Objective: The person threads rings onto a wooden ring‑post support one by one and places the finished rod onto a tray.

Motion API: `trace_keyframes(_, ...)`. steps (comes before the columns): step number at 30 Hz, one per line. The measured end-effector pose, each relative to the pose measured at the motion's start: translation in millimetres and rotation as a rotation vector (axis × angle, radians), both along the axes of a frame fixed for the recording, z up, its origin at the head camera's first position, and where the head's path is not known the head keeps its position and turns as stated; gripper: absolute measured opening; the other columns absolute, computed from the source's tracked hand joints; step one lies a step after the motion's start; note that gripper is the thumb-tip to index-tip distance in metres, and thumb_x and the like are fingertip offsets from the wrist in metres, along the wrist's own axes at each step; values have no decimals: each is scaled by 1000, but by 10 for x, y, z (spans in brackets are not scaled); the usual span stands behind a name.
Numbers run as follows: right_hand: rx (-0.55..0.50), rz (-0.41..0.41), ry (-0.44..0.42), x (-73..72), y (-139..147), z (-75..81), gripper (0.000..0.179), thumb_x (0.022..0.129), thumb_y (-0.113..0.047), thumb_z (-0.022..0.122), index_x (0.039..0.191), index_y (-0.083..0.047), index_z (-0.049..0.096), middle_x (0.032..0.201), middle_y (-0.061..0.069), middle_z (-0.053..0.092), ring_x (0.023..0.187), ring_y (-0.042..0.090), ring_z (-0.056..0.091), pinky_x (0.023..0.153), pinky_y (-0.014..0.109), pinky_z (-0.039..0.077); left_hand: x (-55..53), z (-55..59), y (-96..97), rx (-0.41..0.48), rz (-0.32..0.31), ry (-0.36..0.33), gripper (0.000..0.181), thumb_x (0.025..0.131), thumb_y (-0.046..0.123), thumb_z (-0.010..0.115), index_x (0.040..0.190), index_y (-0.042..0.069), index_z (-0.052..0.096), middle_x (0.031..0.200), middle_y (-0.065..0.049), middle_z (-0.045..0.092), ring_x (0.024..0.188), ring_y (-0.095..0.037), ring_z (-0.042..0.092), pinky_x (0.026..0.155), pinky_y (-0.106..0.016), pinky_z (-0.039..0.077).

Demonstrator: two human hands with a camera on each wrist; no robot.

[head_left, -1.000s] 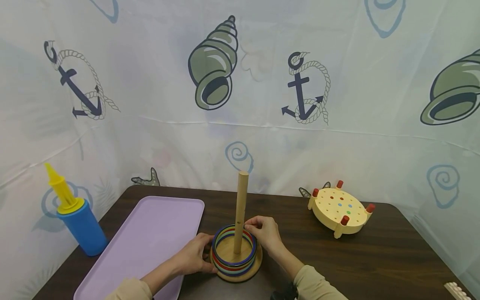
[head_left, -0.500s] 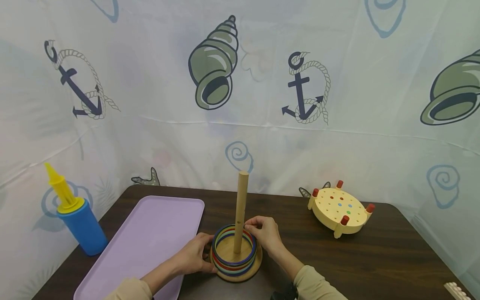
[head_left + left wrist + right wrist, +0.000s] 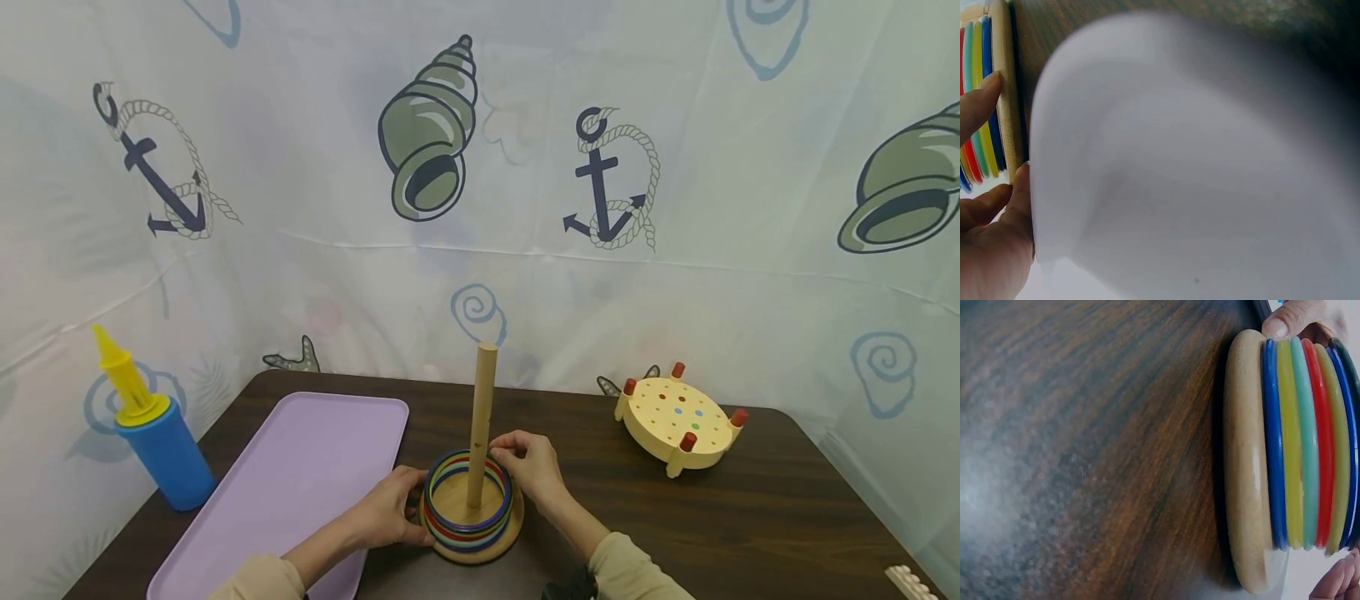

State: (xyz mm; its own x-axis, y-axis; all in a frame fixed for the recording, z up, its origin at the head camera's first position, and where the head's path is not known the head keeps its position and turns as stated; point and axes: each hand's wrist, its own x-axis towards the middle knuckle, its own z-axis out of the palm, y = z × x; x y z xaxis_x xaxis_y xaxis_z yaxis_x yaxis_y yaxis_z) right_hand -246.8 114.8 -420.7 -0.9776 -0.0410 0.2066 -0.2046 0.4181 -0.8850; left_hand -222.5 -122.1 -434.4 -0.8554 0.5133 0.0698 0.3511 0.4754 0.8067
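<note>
In the head view a wooden ring stand (image 3: 483, 408) stands upright at the table's front middle, its tall peg rising from a round base (image 3: 1247, 462). Around the peg lies a neat stack of thin rings; the right wrist view shows a red ring (image 3: 1321, 450), a mint ring (image 3: 1305, 444) and several blue, yellow and dark ones. My left hand (image 3: 382, 508) grips the stand from the left, its thumb (image 3: 982, 103) over the lowest rings and base edge. At the stack's far right, my right hand (image 3: 536, 467) pinches at the upper rings' edge with thumb and forefinger.
Left of the stand lies a purple tray (image 3: 322, 450), close beside my left forearm. Beyond it leans a blue and yellow pump (image 3: 168, 458). A round yellow pegged board (image 3: 678, 421) with red-tipped legs sits at the back right. A pale blurred shape (image 3: 1179, 156) fills most of the left wrist view.
</note>
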Motion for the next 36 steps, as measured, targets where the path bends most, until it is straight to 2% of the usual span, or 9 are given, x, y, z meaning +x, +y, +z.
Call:
trace_keyframes(5,-92,21,54,81,30,68,14,89,-9,63,96,1,69,87,12,67,74,12,55,59,18,49,5,-7,-3,2,1,6,78,59,7,86,123,-15,47,116,-20,46,99,-28,56,76,-30,55)
trace_keyframes(11,-249,104,66,218,19,141,22,92,-16,59,106,-1,66,98,20,63,82,22,62,72,31,57,8,4,-13,-1,-5,13,79,59,8,86,124,-15,46,115,-20,46,100,-29,55,76,-30,55)
trace_keyframes(16,-315,196,119,279,-24,164,24,88,-10,64,110,-1,63,102,18,63,89,14,61,80,28,55,35,53,-82,14,-13,17,79,61,8,86,124,-17,45,116,-24,45,100,-34,54,77,-33,56)
trace_keyframes(20,-302,268,182,287,-56,174,30,83,-4,68,111,2,60,104,20,64,92,12,61,80,26,55,54,129,-177,24,21,22,79,64,7,84,127,-16,42,120,-28,45,102,-38,53,76,-32,56)
trace_keyframes(23,-263,272,201,299,-92,188,30,82,-6,70,110,1,61,103,19,65,93,15,62,81,27,55,59,185,-280,11,90,63,74,67,7,82,127,-13,45,120,-28,46,102,-38,54,77,-31,56)
trace_keyframes(26,-235,240,214,312,-127,199,25,82,-7,70,105,-1,64,99,16,67,90,16,64,78,27,55,66,220,-415,-18,196,128,68,68,8,81,125,-11,50,119,-25,50,102,-36,56,78,-31,56)
trace_keyframes(31,-247,203,233,318,-170,207,19,81,-6,71,99,-4,67,93,13,69,85,15,65,73,26,56,121,240,-716,-77,363,244,58,69,9,80,121,-6,57,114,-21,57,98,-33,60,76,-34,57)
trace_keyframes(36,-262,181,252,335,-196,209,18,80,-4,72,98,-5,67,92,11,69,84,18,66,72,25,57,221,233,-1074,-116,470,281,53,71,7,79,118,-6,59,112,-23,61,94,-33,62,74,-37,57)
